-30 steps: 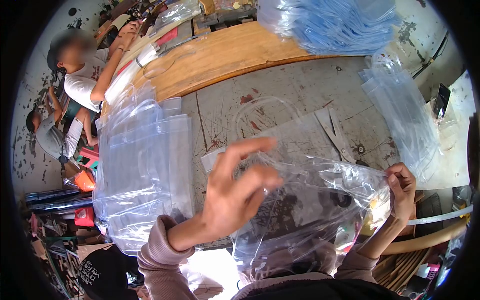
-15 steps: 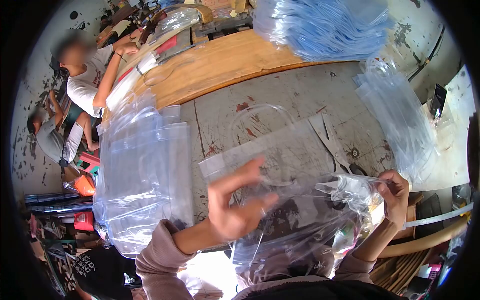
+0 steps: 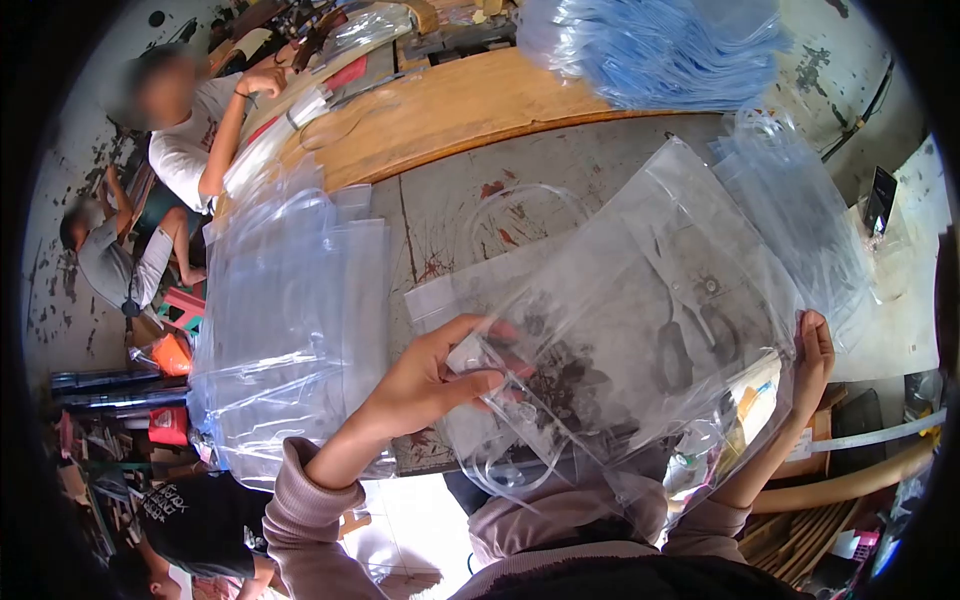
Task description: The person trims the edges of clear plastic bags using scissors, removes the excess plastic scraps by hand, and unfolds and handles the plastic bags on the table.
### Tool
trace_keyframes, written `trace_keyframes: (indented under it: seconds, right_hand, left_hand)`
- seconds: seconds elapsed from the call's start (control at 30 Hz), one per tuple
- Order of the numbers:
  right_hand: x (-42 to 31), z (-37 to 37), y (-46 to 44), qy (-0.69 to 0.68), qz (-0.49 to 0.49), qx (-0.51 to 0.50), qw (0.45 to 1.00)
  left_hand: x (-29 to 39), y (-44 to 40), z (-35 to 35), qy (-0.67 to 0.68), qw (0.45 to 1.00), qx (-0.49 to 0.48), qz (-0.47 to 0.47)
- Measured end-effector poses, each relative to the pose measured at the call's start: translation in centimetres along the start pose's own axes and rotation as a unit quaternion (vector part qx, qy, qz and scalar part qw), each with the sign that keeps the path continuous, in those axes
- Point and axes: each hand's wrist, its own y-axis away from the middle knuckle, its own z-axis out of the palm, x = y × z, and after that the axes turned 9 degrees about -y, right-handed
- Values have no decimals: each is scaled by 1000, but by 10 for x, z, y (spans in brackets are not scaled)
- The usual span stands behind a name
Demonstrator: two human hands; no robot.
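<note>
A clear plastic bag (image 3: 610, 330) is stretched between my two hands over the grey table. My left hand (image 3: 425, 385) has its fingers closed on the bag's left side, close to a loop handle. At the opposite edge, my right hand (image 3: 815, 355) pinches the plastic. Through the sheet I can see scissors (image 3: 685, 320) with dark handles lying on the table. Partly covered by the held bag, another clear bag (image 3: 440, 298) lies flat, its loop handle pointing toward the back.
A pile of clear bags (image 3: 290, 330) lies at left, another pile (image 3: 795, 225) at right. A bluish plastic stack (image 3: 650, 55) sits behind the wooden board (image 3: 430, 110). A phone (image 3: 879, 200) stands at far right. Other people sit at left.
The bunched bag is now spread out flat over the scissors. My left hand, blurred and apart before, has closed on its left side. My right hand still holds the other edge.
</note>
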Motion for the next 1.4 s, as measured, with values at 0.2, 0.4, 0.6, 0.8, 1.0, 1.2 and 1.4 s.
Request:
trace_keyframes:
  seconds: [0.2, 0.4, 0.6, 0.8, 1.0, 1.2, 1.4]
  right_hand:
    - [7, 5, 5, 51, -34, 28, 998]
    - [9, -13, 4, 63, 0, -24, 998]
    - [-40, 58, 46, 11, 102, -154, 983]
    - [-13, 81, 53, -46, 117, -239, 963]
    - [-13, 83, 63, -82, 61, -286, 953]
    - [-5, 85, 73, 20, -47, -302, 952]
    - [-1, 89, 79, 76, 52, -239, 967]
  left_hand:
    - [9, 4, 7, -19, 999, 28, 31]
    - [8, 4, 6, -65, 991, 99, 68]
    - [43, -30, -66, -270, 903, 319, 98]
    - [64, -27, -34, -638, 724, 210, 155]
    - [67, -9, 54, -584, 785, -43, 205]
    - [77, -27, 36, -535, 828, -107, 133]
    - [77, -33, 30, -526, 828, -159, 113]
